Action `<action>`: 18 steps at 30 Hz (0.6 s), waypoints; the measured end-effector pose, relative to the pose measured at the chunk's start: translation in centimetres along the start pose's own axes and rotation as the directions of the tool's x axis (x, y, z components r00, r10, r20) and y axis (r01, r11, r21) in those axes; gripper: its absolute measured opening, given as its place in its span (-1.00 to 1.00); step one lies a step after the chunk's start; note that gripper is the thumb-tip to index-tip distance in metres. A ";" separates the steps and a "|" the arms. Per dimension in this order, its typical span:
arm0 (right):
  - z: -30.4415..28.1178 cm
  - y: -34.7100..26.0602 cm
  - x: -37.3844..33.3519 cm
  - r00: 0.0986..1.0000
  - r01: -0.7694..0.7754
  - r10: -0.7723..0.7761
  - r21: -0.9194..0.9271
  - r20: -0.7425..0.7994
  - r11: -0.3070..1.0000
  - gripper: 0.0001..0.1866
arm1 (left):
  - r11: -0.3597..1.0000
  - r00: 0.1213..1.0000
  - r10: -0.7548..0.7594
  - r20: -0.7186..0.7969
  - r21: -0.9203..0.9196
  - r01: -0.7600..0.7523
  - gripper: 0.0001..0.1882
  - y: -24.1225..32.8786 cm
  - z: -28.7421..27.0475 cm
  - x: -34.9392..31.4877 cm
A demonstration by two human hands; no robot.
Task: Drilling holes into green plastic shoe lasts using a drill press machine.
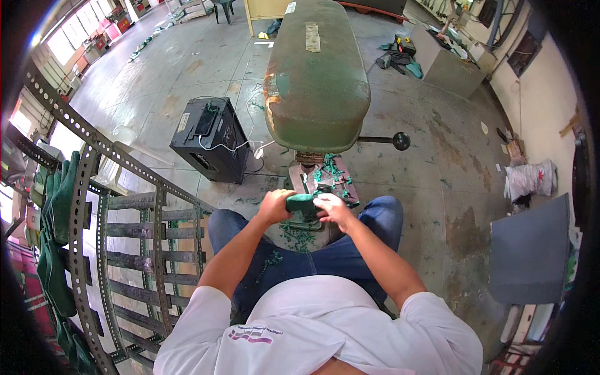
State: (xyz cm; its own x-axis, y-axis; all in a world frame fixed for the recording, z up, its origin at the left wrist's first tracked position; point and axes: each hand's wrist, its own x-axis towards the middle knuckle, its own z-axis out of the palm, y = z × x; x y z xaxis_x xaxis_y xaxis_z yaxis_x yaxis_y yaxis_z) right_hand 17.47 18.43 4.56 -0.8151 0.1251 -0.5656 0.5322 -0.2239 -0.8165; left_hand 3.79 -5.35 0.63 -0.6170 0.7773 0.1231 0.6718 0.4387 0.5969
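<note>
Just in front of the machine's base, my left hand (274,207) is closed around the left end of a dark green, rounded piece (300,202) whose exact kind I cannot make out. My right hand (334,211) has its fingers bent at the piece's right end, thumb and fingertips against it. Beyond my hands stands a green machine (317,94) with a big rounded head. A lever with a black ball knob (400,141) sticks out from its right side. Green trimmings (334,175) lie over its reddish base plate (347,189).
A slotted metal rack (134,231) stands close on my left, with long green pieces (61,194) hanging on it. A black speaker box (215,140) with a phone on top sits ahead left, its white cable running toward the machine. A grey panel (530,250) leans at right.
</note>
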 end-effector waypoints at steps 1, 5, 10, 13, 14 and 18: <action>-1.5 0.6 0.9 0.997 0.060 -0.061 -0.020 -0.051 0.998 -0.61 | 0.999 1.000 -0.016 0.002 0.051 0.016 -0.25 -0.5 0.1 0.6; -5.9 -3.2 1.3 0.924 0.327 -0.317 0.012 -0.211 0.945 -0.77 | 0.994 0.996 -0.085 0.039 0.065 0.082 -0.26 -2.2 0.4 1.2; -8.9 -14.1 -4.6 0.713 0.644 -0.556 0.084 -0.428 0.761 -0.65 | 0.987 0.987 -0.152 0.042 0.054 0.150 -0.24 -1.9 1.5 3.4; -6.8 -22.3 -11.3 0.718 0.673 -0.613 0.107 -0.330 0.731 -0.52 | 0.968 0.975 -0.215 0.056 0.145 0.205 -0.30 -1.5 1.8 4.3; -6.0 -24.5 -13.9 0.718 0.673 -0.614 0.104 -0.328 0.732 -0.52 | 0.972 0.972 -0.222 0.079 0.101 0.214 -0.29 -2.1 2.2 4.9; -3.5 -29.3 -19.1 0.767 0.511 -0.632 -0.485 -0.116 0.709 -0.54 | 0.963 0.962 -0.252 0.102 0.126 0.239 -0.29 -2.5 2.7 5.6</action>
State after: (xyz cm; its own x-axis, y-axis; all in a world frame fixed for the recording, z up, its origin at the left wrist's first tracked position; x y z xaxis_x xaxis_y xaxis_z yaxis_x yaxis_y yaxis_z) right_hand 18.29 26.02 38.85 -0.9345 0.3493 0.0687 0.0718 0.3740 -0.9246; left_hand -0.25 -0.86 -2.29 -0.7214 0.6834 -0.1124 0.5514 0.6649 0.5038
